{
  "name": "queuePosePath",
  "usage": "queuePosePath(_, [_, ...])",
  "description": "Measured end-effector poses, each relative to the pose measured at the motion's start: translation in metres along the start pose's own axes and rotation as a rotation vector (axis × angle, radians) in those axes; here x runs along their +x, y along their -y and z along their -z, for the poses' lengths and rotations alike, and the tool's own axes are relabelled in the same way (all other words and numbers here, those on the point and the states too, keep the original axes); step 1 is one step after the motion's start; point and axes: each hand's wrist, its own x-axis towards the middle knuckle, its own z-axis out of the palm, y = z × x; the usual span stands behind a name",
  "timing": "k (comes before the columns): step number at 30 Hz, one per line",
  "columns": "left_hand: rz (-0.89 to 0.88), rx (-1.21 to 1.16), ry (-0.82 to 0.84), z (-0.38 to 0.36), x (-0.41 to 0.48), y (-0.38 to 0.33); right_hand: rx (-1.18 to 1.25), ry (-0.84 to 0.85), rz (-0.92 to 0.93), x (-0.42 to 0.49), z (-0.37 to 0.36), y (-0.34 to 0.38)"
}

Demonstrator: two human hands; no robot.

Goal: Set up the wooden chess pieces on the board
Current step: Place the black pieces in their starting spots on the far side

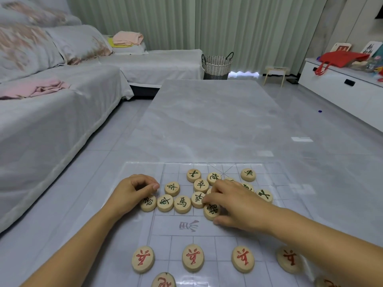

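Board: a see-through board [165,226] with thin lines lies flat at the near end of the worktop [217,121].
Green pieces: round wooden green pieces [182,204] with green signs sit in a loose bunch on the far half of the board. Some touch each other and a few stand apart at the back.
Front green piece: the front green piece [209,210] lies flat at the near edge of the bunch, just past the middle strip of the board. It touches the piece behind it.
Right hand: the right hand [238,204] lies over the right side of the bunch and hides some pieces. Its fingers [209,198] are bent. The first finger is on the far side of the front green piece and the thumb [219,221] is on the near side, so they pinch it.
Left hand: the left hand [132,192] is at the left edge of the bunch. Its fingers [145,180] are curled in, with the thumb against them. I cannot tell if a piece is inside.
Red pieces: four red pieces [193,257] with red signs stand in a row on the near half, well apart. More peek in at the bottom edge.
Room: a grey sofa [62,121] with a pink cloth [35,89] is on the left. A woven basket [216,64] stands by the green curtains [186,21]. A red bag [339,58] lies on a white cabinet [335,88] on the right.
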Motion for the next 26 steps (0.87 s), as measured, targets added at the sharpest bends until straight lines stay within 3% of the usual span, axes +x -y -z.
queuePosePath(3, [0.009, -0.017, -0.011, 0.000, 0.000, 0.002, 0.005, -0.034, -0.006, 0.001, -0.002, 0.004])
queuePosePath(9, [0.002, -0.003, -0.033, -0.002, 0.003, 0.007, 0.025, 0.056, -0.049, -0.004, 0.007, 0.013])
queuePosePath(13, [-0.002, 0.002, -0.037, -0.003, 0.002, 0.006, 0.246, -0.174, -0.328, 0.022, 0.025, -0.013])
queuePosePath(15, [0.001, 0.004, -0.046, -0.003, 0.003, 0.007, 0.138, -0.243, -0.478, 0.042, 0.030, -0.042])
queuePosePath(18, [0.025, -0.028, -0.066, -0.003, 0.002, 0.006, -0.087, -0.198, -0.602, 0.067, 0.020, -0.074])
queuePosePath(20, [0.039, -0.040, -0.081, -0.002, 0.003, 0.005, -0.113, -0.126, -0.633, 0.078, 0.011, -0.084])
queuePosePath(26, [0.060, -0.042, -0.090, -0.003, 0.002, 0.004, 0.308, 0.040, -0.574, 0.069, 0.028, -0.101])
